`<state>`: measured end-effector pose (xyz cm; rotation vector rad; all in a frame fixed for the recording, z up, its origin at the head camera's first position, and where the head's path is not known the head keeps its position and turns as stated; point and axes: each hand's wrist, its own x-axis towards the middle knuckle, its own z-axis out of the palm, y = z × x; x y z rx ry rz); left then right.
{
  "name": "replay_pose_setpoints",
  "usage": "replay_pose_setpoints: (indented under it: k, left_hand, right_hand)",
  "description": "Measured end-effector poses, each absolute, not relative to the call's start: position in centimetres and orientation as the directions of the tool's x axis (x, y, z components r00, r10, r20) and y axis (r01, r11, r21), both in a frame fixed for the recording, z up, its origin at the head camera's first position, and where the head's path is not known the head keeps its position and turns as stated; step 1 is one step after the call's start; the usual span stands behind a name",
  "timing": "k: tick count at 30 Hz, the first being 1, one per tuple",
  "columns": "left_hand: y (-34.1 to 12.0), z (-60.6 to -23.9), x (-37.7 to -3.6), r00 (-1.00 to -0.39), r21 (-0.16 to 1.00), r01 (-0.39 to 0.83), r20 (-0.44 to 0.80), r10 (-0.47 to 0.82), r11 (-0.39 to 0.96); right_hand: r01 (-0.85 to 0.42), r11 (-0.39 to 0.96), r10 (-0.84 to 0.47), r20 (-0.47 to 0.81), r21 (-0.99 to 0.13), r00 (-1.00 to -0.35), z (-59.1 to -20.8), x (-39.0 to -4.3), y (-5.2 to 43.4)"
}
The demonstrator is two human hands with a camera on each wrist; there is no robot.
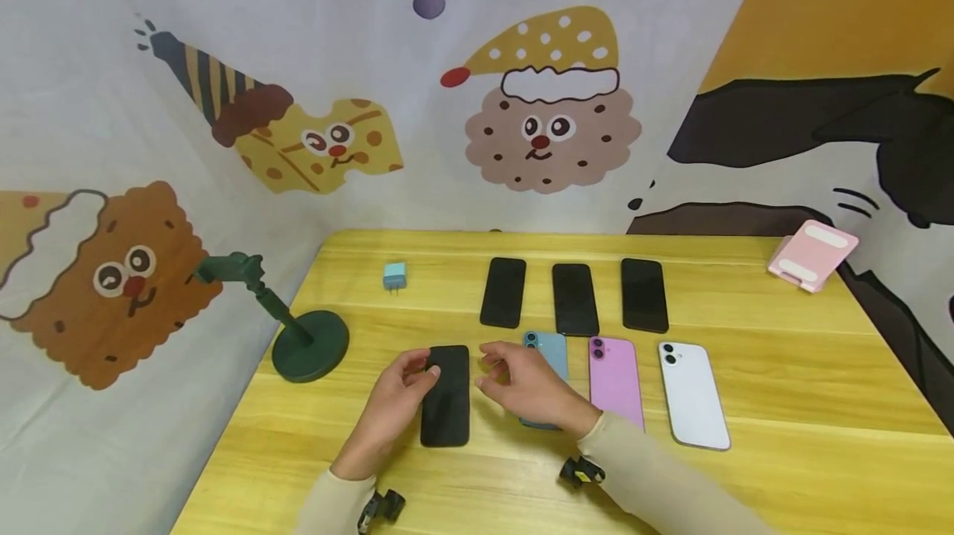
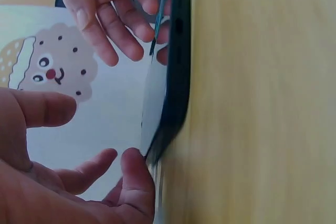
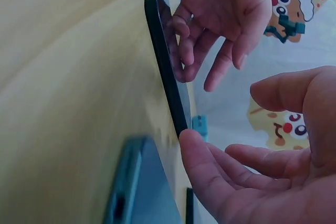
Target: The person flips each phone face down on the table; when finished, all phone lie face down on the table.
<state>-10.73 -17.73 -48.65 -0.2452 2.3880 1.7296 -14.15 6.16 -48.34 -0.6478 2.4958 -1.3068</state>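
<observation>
While both forearms reach in over the yellow table [image 1: 782,402], the left hand [image 1: 395,398] and right hand [image 1: 522,386] flank the black phone [image 1: 445,394] lying flat there, fingers loosely spread, fingertips touching its edges, neither gripping; blue phone [image 1: 550,353] just right.

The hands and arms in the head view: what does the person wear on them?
Both arms wear long beige sleeves down to the wrists. The left hand and right hand are bare, without gloves. A small black wrist camera sits under the left wrist, another under the right.
</observation>
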Motion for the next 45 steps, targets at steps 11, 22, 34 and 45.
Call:
replay_pose_setpoints:
  k: [11, 22, 34, 45]
  left_hand:
    - [-19.4, -48.1, -10.6, -0.936, 0.929, -0.339, -0.350, 0.049, 0.151]
    - [-20.3, -48.2, -10.9, -0.927, 0.926, -0.373, -0.375, 0.033, 0.056]
    - [-19.1, -48.4, -11.4, -0.958, 0.957, -0.287, -0.287, 0.023, 0.033]
    - [-17.7, -48.4, -11.9, -0.971, 0.973, -0.228, -0.229, 0.072, 0.028]
  right_hand:
    - [-0.164, 0.412, -0.516, -0.082, -0.896, -0.853, -49.0, -13.7, 4.4]
    - [-0.121, 0.394, -0.513, -0.109, -0.911, -0.852, -49.0, -13.7, 4.0]
    - [-0.169, 0.429, -0.497, -0.076, -0.887, -0.864, -48.9, -13.6, 3.7]
    - [-0.176, 0.398, -0.487, -0.044, -0.900, -0.872, -49.2, -13.7, 3.8]
